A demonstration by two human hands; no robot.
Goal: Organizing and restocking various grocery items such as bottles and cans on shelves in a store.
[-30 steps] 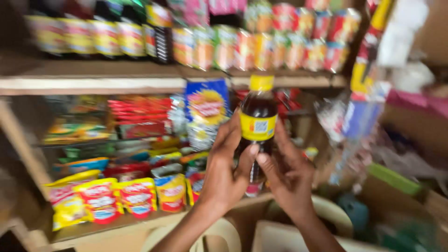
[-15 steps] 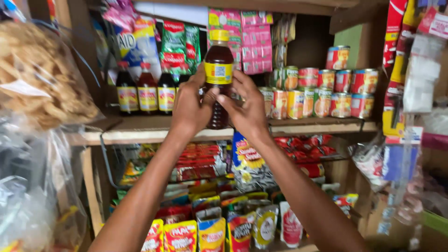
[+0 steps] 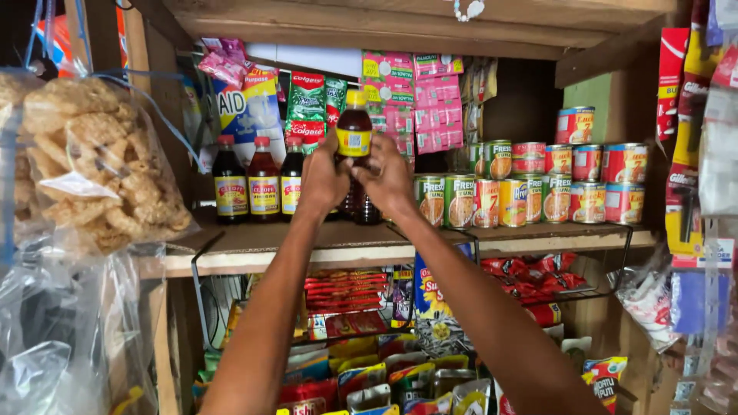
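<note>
Movement: both arms had pushed further in since the earlier frames, and the dark bottle [image 3: 354, 134] that sat low in front of the lower shelf a second before was now carried up and deep over the middle shelf.
Left hand: the left hand [image 3: 323, 178] was wrapped round the bottle's lower left side, fingers closed on the glass, thumb up near the yellow label.
Right hand: the right hand [image 3: 387, 178] clasped the bottle from the right, closed tight on it, knuckles toward the camera.
Bottle: upright, yellow cap on, yellow label facing out, lifted clear above the wooden shelf [image 3: 492, 237] and not yet resting on it; its base was hidden behind the two hands.
Left neighbours: three dark sauce bottles with red caps [image 3: 263, 183] stood in a row on the same shelf, near the left hand but apart from it.
Behind the hands: more dark bottles [image 3: 363, 206] stood on the shelf just under the grip, partly hidden.
Right neighbours: stacked tins [image 3: 530, 188] ran along the shelf to the right, the nearest just beside the right wrist.
Back wall: green and red toothpaste boxes [image 3: 307, 107] and pink sachet strips [image 3: 419, 104] hung behind the raised bottle.
Foreground left: a clear bag of fried snacks [image 3: 96, 165] hung close to the camera.
</note>
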